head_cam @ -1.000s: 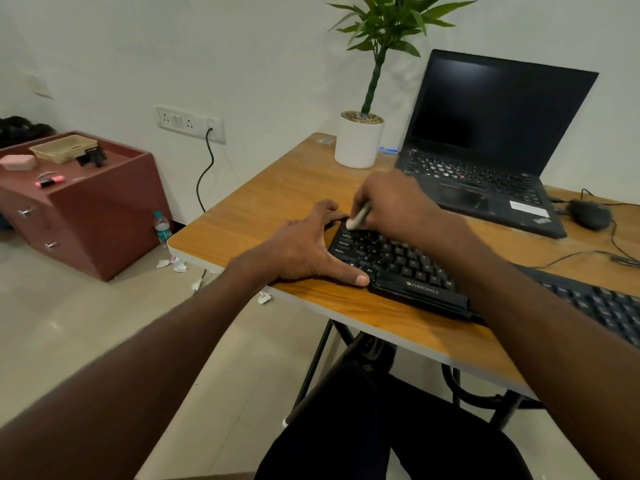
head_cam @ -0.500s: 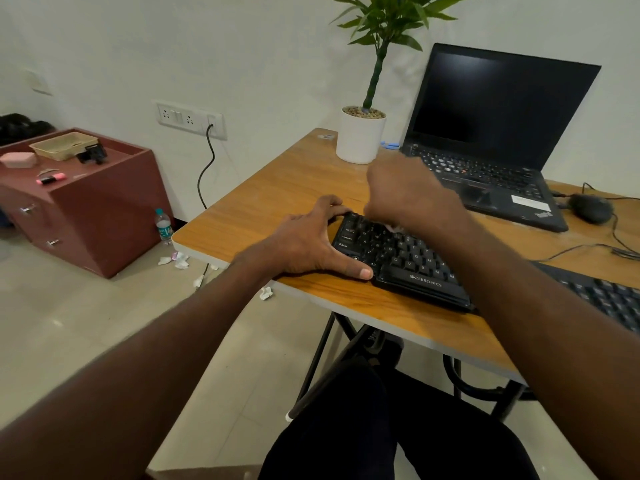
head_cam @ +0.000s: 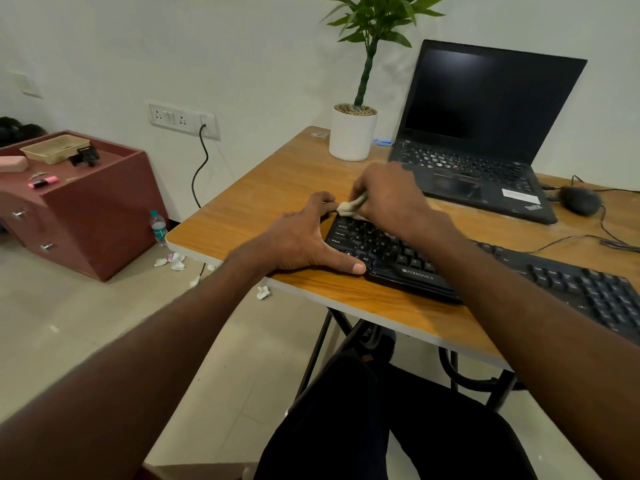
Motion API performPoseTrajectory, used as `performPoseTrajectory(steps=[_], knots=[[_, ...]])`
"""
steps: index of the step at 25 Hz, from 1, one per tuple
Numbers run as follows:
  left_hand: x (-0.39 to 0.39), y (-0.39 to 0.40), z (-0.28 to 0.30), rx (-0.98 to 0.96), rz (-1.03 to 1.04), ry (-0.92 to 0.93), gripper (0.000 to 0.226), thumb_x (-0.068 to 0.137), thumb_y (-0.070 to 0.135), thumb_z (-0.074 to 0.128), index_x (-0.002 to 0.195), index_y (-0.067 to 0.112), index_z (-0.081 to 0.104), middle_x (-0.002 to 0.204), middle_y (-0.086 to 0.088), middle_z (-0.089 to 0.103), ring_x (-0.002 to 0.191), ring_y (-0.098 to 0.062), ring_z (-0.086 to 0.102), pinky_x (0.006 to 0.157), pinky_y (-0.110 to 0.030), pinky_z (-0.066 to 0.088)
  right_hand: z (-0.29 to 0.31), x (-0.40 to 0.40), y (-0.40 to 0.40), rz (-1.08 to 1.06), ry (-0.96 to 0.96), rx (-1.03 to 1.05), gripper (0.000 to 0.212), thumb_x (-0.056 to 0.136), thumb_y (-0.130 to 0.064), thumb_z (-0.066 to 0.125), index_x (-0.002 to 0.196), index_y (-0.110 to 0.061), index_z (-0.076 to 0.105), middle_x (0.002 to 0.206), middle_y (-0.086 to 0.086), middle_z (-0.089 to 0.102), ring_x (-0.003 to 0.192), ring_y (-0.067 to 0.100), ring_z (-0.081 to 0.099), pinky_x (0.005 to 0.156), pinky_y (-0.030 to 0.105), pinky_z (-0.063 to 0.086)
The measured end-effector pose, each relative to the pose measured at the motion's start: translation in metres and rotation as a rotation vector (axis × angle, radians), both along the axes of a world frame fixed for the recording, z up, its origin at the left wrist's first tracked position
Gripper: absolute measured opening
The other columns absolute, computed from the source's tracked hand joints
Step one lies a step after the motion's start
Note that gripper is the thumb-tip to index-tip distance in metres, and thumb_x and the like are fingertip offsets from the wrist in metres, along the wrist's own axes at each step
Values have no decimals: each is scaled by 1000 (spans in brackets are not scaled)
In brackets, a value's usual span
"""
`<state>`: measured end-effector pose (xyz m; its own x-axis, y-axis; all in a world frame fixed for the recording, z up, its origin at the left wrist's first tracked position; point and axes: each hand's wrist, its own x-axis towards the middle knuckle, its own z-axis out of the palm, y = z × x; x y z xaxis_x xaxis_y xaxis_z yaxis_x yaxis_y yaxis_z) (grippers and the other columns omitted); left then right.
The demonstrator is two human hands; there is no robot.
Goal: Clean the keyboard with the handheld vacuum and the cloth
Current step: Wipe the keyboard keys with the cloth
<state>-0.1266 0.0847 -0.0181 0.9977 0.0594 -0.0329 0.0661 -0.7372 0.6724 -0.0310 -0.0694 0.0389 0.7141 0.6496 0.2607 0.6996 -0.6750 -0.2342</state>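
A black keyboard (head_cam: 408, 268) lies along the front of the wooden table (head_cam: 263, 202), running off to the right. My left hand (head_cam: 304, 237) rests flat against the keyboard's left end, fingers spread, thumb along its front edge. My right hand (head_cam: 391, 199) is closed on a small crumpled whitish cloth (head_cam: 348, 207) and presses it onto the keyboard's far left corner. My right forearm covers the middle of the keyboard. No handheld vacuum is in view.
An open black laptop (head_cam: 481, 161) and a white plant pot (head_cam: 351, 133) stand at the back of the table, with a mouse (head_cam: 580, 199) and cables at the right. A red-brown cabinet (head_cam: 86, 202), a water bottle (head_cam: 158, 228) and paper scraps (head_cam: 175, 262) are on the floor to the left.
My right hand moved right along the keys with the cloth, then came back to the keyboard's far left corner. My left hand stayed put at the left end.
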Motion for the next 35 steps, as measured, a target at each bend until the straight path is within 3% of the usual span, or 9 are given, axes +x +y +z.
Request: performPoseTrajectory(steps=[3, 7, 10, 14, 17, 22, 27, 32, 35], knots=[[0, -1, 0, 2, -17, -9, 143, 40, 93, 82, 156, 41, 17, 165, 12, 40, 151, -22, 37, 123, -53, 33, 4, 4, -6, 41, 45, -37, 15, 85, -14, 79, 98, -22, 81, 97, -2, 74, 91, 14, 67, 83, 31, 55], [-2, 0, 3, -11, -38, -23, 146, 37, 96, 79, 156, 36, 18, 163, 20, 40, 150, -14, 37, 126, -50, 29, 16, 21, -22, -146, 48, -85, 9, 86, -17, 79, 95, -16, 79, 96, 0, 74, 90, 16, 68, 85, 35, 57], [-2, 0, 2, -11, -33, -23, 144, 37, 96, 79, 154, 38, 19, 161, 22, 41, 149, -14, 38, 126, -50, 30, 10, 7, -33, -15, 130, 8, 23, 82, -16, 83, 104, -22, 80, 98, -7, 73, 91, 8, 67, 84, 27, 55], [-2, -2, 3, 11, -38, -32, 142, 39, 94, 78, 155, 37, 19, 163, 19, 40, 148, -13, 39, 126, -51, 27, 13, 9, -33, -169, 12, -130, 17, 85, -27, 81, 98, -18, 77, 100, 4, 73, 90, 21, 67, 82, 38, 59], [-3, -3, 4, 10, -39, -37, 144, 40, 94, 79, 156, 35, 19, 165, 16, 39, 150, -14, 38, 126, -52, 28, 11, -10, -15, -29, 88, -74, 21, 86, -23, 80, 107, -23, 78, 103, -4, 73, 93, 12, 65, 77, 24, 51], [-2, -2, 2, -17, -40, -43, 142, 39, 94, 81, 154, 36, 21, 163, 18, 40, 148, -8, 37, 126, -52, 27, 33, -6, -38, -138, 188, -252, 17, 89, -19, 76, 106, -19, 78, 102, 3, 73, 89, 17, 68, 72, 29, 55], [-1, -2, 3, -26, -37, -32, 144, 38, 95, 81, 155, 36, 20, 164, 18, 39, 150, -9, 36, 127, -51, 27, 26, -14, -33, 43, 59, -265, 25, 89, -19, 76, 112, -27, 78, 113, -2, 73, 93, 12, 62, 76, 26, 48], [-1, -3, 5, -19, -34, -25, 145, 37, 96, 80, 155, 37, 20, 163, 18, 39, 149, -10, 37, 126, -52, 27, 45, -7, -50, -75, 85, -342, 12, 90, -19, 75, 102, -19, 77, 97, 2, 70, 73, 9, 59, 58, 20, 46], [-2, -4, 3, -30, -33, -27, 143, 37, 95, 81, 154, 38, 21, 163, 19, 40, 149, -10, 38, 126, -51, 30, 30, -14, -47, -108, -6, -148, 17, 88, -21, 78, 104, -16, 78, 103, 6, 73, 85, 18, 67, 78, 34, 59]])
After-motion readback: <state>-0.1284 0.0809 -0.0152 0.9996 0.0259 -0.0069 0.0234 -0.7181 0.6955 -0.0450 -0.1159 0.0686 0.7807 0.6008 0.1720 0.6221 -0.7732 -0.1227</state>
